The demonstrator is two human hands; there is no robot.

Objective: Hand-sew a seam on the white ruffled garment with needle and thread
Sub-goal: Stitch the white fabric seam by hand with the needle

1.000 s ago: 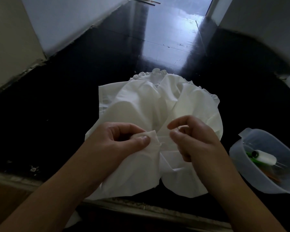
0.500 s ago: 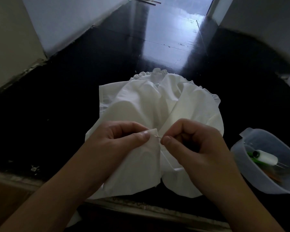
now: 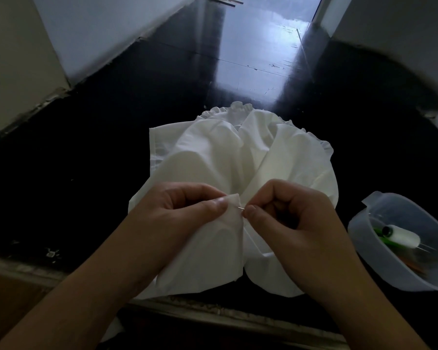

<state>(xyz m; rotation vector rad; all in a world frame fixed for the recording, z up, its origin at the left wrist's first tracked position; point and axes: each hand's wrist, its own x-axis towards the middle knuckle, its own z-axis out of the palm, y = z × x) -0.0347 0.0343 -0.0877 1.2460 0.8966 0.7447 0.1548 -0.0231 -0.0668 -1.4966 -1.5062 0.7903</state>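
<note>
The white ruffled garment lies bunched on a black glossy surface, its frilled edge at the far side. My left hand pinches a fold of the cloth between thumb and fingers. My right hand pinches a thin metal needle at its thumb tip. The needle's point sits at the edge of the fold held by the left hand. No thread is visible against the white cloth.
A clear plastic tub stands at the right with a white thread spool and green and orange items inside. The black surface has a worn front edge near me. White walls rise at the left and back right.
My right hand moved left from an apart, raised position until its thumb tip and the needle met the fold held by my left hand. The left hand stayed in place.
</note>
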